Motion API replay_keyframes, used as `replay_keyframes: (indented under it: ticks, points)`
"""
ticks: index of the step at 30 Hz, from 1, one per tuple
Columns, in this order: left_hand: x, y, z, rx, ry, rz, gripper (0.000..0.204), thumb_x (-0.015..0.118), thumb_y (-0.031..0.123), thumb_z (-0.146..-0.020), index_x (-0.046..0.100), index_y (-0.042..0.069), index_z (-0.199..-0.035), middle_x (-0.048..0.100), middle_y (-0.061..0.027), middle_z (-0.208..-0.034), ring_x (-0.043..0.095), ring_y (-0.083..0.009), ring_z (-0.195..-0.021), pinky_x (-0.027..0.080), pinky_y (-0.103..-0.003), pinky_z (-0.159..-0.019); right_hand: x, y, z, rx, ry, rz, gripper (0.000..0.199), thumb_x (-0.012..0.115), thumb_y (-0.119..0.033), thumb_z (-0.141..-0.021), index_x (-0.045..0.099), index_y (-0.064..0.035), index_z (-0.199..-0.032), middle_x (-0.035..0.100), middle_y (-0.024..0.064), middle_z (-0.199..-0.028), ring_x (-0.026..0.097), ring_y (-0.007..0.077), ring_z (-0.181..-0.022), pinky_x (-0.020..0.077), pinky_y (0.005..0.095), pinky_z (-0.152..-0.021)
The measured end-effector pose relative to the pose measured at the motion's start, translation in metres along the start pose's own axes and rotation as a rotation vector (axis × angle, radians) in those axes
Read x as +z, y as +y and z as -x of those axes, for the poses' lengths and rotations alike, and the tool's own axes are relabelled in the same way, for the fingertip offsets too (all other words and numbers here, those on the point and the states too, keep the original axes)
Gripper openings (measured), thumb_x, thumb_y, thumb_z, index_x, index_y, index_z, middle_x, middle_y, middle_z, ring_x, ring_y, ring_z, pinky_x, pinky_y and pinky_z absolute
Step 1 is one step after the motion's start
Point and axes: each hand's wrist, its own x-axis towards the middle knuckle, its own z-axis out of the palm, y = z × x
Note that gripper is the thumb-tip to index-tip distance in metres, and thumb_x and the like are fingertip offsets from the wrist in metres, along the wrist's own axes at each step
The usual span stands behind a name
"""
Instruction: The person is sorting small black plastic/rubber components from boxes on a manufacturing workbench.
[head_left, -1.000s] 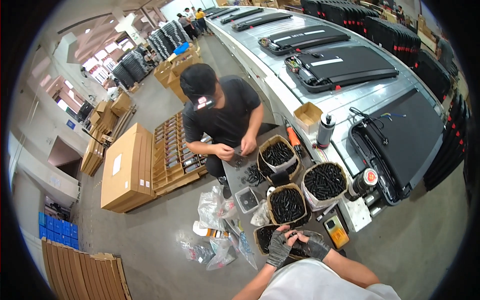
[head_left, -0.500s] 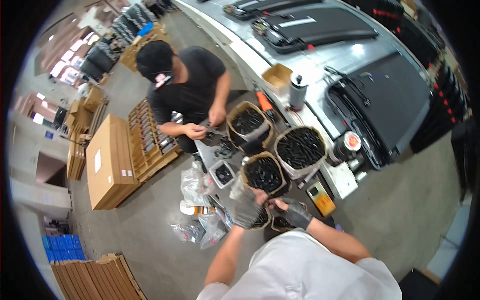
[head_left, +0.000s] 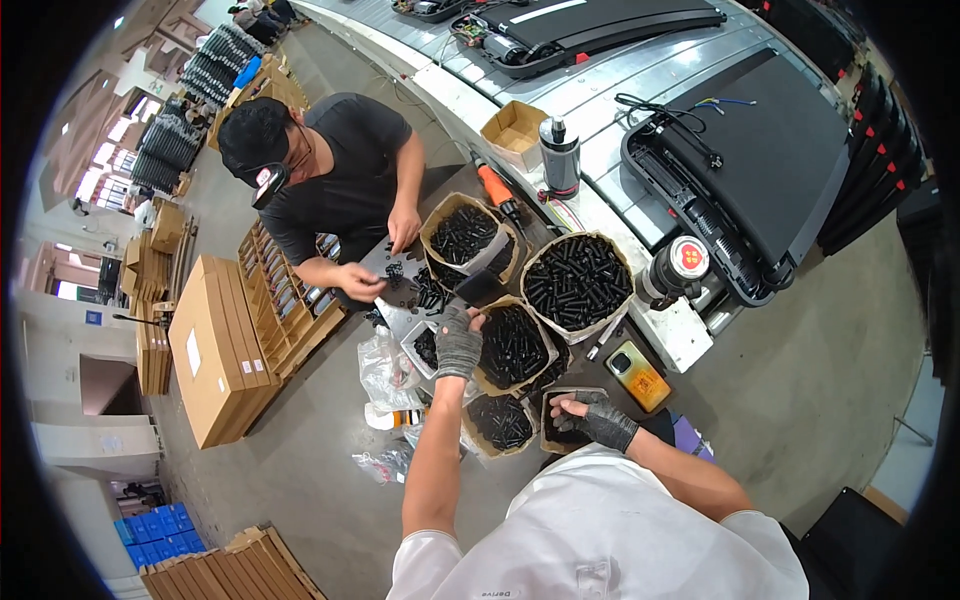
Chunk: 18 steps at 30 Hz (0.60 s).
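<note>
Black parts (head_left: pixel 515 347) filled an open box (head_left: pixel 493 385) at the frame's centre.
The left hand (head_left: pixel 460 347), fingers bent, was at its left edge; the right hand (head_left: pixel 600 420), fingers curled, was over a smaller box (head_left: pixel 546 428) lower down. Whether either gripped anything, I couldn't tell. A phone (head_left: pixel 638 376) lay right, a co-worker (head_left: pixel 350 155) upper left.

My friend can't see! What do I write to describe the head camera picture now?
A gloved left hand is beside a small white tray and a box of black parts; the right hand is at a nearer box. Opposite, another person has both hands by small pieces; black panels lie on a metal table.
</note>
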Motion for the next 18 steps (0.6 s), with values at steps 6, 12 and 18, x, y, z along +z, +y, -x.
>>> replay_keyframes:
  ticks: [6, 12, 18]
  points:
    - [0.007, -0.009, -0.010, -0.035, -0.034, -0.013, 0.016, 0.071, 0.017, -0.080, 0.067, 0.003, -0.088, 0.062, -0.0133, -0.078, 0.063, -0.0276, -0.073, 0.049, -0.038, -0.068, 0.001, 0.000, -0.005, 0.018, 0.002, -0.006, 0.033, 0.056, -0.021, -0.093, 0.060, 0.0038, -0.115, 0.065, 0.0115, -0.102, 0.060, 0.0172, -0.097, 0.0491, 0.0282, -0.088]
    - [0.002, -0.007, -0.023, -0.108, -0.075, -0.031, 0.019, 0.066, 0.023, -0.082, 0.067, 0.008, -0.094, 0.067, -0.0119, -0.079, 0.066, -0.0281, -0.072, 0.051, -0.039, -0.068, -0.005, 0.004, -0.006, 0.026, 0.027, -0.042, 0.033, 0.056, -0.021, -0.093, 0.060, 0.0038, -0.115, 0.065, 0.0115, -0.103, 0.060, 0.0175, -0.097, 0.0490, 0.0283, -0.088]
    - [-0.008, 0.004, -0.029, -0.126, -0.212, -0.063, 0.020, 0.069, 0.019, -0.081, 0.067, 0.005, -0.094, 0.066, -0.0139, -0.077, 0.065, -0.0265, -0.073, 0.051, -0.036, -0.069, -0.001, -0.001, 0.000, 0.015, 0.039, -0.041, 0.035, 0.060, -0.022, -0.093, 0.059, 0.0022, -0.118, 0.065, 0.0084, -0.103, 0.062, 0.0150, -0.092, 0.0502, 0.0273, -0.085]
